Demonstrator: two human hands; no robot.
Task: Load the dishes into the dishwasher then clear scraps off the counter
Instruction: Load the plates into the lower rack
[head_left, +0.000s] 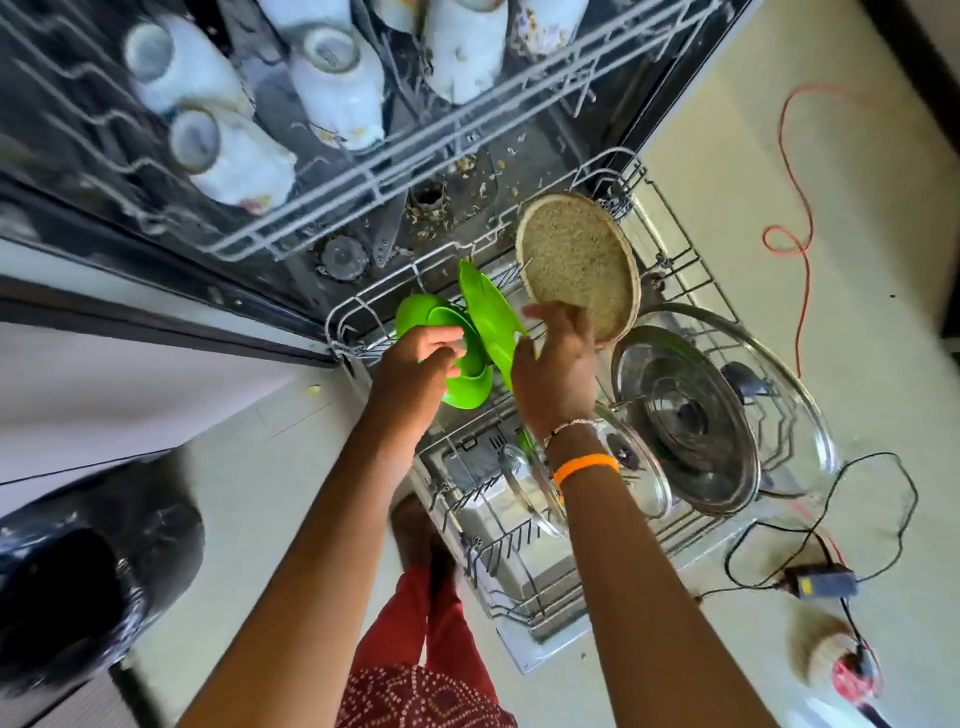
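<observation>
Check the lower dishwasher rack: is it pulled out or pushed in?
Pulled out. The lower rack extends over the floor, clear of the tub, holding a speckled plate and steel lid.

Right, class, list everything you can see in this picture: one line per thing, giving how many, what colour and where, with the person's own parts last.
Mugs: at least five, white, upside down in the upper rack.
Upper rack: one, grey wire, pulled out at top.
Lower rack: one, grey wire, pulled out over the floor.
Green dishes: at least two, bright green, standing at the lower rack's far end.
Speckled plate: one, beige, on edge beside the green dishes.
Steel lid: one, silver, right side of the lower rack.
Glass lids: at least two, clear, lower rack.
Cable: one, orange, floor at right.
Charger: one, black, floor at lower right.
Bin bag: one, black, lower left.
Left hand: grips a green dish.
Right hand: fingers straight, against a green dish.
</observation>
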